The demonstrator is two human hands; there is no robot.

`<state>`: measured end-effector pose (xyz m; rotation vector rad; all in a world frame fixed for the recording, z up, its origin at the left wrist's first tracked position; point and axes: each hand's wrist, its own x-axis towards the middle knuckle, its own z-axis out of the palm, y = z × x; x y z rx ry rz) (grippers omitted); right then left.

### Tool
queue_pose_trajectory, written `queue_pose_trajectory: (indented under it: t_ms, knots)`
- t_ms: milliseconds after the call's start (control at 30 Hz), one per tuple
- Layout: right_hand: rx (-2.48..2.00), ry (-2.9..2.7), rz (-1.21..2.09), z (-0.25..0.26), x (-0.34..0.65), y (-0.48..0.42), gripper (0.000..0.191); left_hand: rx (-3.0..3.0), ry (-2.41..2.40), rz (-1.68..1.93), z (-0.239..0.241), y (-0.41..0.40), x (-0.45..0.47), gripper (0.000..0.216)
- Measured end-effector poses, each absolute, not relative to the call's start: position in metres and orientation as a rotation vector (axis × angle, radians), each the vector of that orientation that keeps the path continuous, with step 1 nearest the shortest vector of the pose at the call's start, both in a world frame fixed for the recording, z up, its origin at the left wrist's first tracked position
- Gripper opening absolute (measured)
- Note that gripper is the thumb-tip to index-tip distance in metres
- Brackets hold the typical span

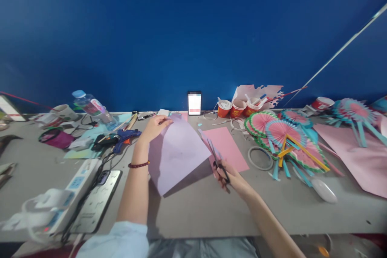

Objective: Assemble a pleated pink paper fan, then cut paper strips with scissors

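One lilac paper sheet (178, 155) tilts over the grey tabletop (193, 215), its far edge pinched between the fingers of the left hand (155, 127); just right, the right hand's (231, 177) fingers wrap black-handled metal scissors (216, 160). Far left, a clear plastic bottle (90, 105) bears a pink label (97, 106), its lettering too blurred to read.

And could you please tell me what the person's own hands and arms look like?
Both the left hand and the right hand are ungloved. A thin, dark red bracelet, apparently beaded, circles the left wrist. A pale blue sleeve covers the left arm's upper part, leaving the forearm bare. The right forearm is bare too, with no sleeve or bracelet visible.
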<state>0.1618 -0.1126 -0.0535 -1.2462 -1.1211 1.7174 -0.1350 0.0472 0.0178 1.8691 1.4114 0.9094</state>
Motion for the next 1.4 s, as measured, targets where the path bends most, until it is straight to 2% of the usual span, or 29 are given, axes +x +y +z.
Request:
queue_pose_trajectory:
  t_ms: [167,367,800,1400]
  knots:
    - [-1.299,-1.226,1.714,-0.051,0.169,-0.114,0.027,1.855,1.433,0.970,0.021,0.045,-0.144,0.036]
    - [-1.279,-1.347,1.531,-0.051,0.167,-0.112,0.020,1.873,1.492,1.034,0.022,0.043,-0.143,0.031]
    - [-1.335,-1.403,1.590,-0.065,0.169,-0.108,0.037,1.871,1.496,1.049,0.032,0.037,-0.135,0.030]
    - [-1.324,-1.356,1.587,-0.064,0.167,-0.108,0.036,1.918,1.464,1.002,0.036,0.034,-0.133,0.032]
